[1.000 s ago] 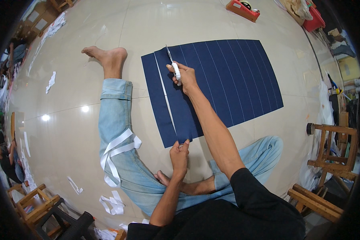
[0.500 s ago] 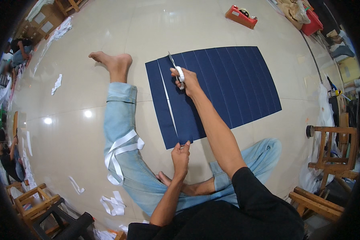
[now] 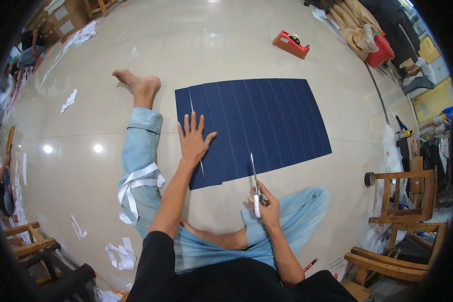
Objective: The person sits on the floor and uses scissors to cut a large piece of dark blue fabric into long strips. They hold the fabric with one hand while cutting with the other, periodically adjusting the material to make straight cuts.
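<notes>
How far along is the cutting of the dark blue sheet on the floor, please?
Done: one cut runs the full length of the blue sheet near its left edge, freeing a narrow strip. In hand: the left hand presses flat across that cut, while the right hand holds scissors with blades at the near edge on another ruled line. Left: the remaining pale lines across the sheet look uncut.

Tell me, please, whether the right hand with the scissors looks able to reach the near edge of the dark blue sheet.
Probably yes: the right hand holds the scissors with blades already over the sheet's near edge, nothing between.
</notes>
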`<control>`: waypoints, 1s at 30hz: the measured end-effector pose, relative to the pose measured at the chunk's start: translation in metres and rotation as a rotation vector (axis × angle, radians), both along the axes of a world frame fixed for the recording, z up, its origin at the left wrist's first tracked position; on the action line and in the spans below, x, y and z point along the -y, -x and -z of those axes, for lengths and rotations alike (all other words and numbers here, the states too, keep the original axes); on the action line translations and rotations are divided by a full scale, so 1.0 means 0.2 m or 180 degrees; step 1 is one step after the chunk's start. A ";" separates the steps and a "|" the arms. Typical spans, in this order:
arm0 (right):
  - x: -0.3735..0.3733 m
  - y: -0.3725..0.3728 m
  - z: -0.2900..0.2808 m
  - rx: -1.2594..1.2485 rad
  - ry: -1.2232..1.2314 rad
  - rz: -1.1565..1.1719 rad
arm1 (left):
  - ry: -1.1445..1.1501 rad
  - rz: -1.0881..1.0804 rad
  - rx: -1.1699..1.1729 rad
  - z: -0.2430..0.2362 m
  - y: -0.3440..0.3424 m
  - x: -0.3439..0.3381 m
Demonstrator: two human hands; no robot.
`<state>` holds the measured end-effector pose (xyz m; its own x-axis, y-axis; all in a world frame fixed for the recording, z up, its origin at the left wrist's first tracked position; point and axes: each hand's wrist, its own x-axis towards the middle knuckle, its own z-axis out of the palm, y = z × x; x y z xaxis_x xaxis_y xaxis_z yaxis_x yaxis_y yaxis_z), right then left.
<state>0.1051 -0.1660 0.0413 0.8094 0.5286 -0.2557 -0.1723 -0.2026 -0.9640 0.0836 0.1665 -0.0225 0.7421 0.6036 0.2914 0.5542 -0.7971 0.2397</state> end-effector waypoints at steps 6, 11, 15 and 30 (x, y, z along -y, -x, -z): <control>-0.16 -0.08 0.00 0.0616 0.0270 0.0155 | 0.0162 0.0046 -0.0214 0.09 0.23 -0.40; -0.14 -0.09 0.03 0.0407 0.0168 0.0350 | -0.0397 0.0601 -0.0210 -0.09 0.16 -0.32; -0.15 -0.06 0.06 0.1174 0.0627 0.0028 | -0.0153 0.0771 -0.0169 -0.09 -0.15 -0.18; -0.25 -0.05 0.09 0.1447 0.0590 -0.0483 | -0.0560 0.0540 -0.0176 -0.05 -0.17 -0.23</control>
